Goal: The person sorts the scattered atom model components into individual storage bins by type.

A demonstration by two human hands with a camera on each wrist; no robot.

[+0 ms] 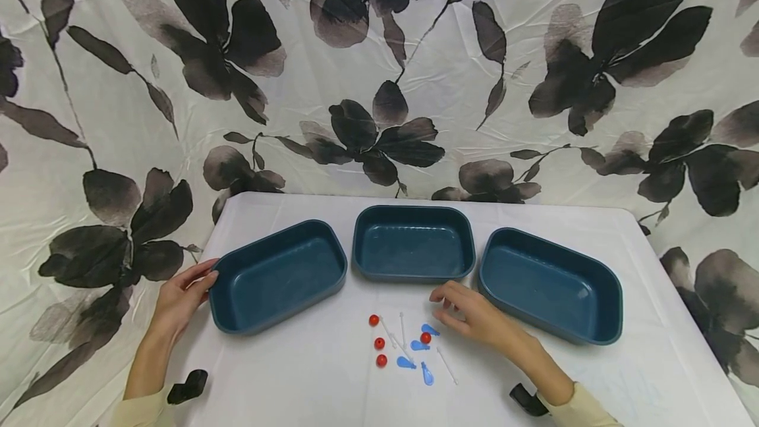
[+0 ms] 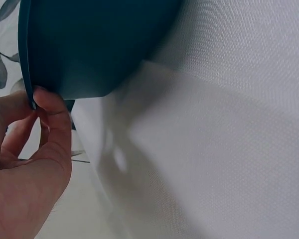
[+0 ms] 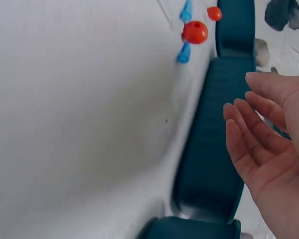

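Note:
At the left end of the left dark teal tray (image 1: 279,275), my left hand (image 1: 180,298) pinches the rim between thumb and fingers. The left wrist view shows this grip (image 2: 37,134) close up, on the tray's edge. My right hand (image 1: 471,315) holds nothing, its fingers loosely bent, just in front of the middle tray (image 1: 415,279). Left of that hand lie several red beads (image 1: 379,343), several small blue teardrop-shaped pieces (image 1: 427,373) and several thin white sticks (image 1: 447,366) like cotton swabs. One bead (image 1: 425,337) overlaps the blue pieces.
A third teal tray (image 1: 551,288) sits angled on the right, beside my right forearm. All three trays form an arc along the back of the white table (image 1: 296,381). Behind them hangs a floral cloth (image 1: 284,97). Black bands (image 1: 188,386) are by both wrists.

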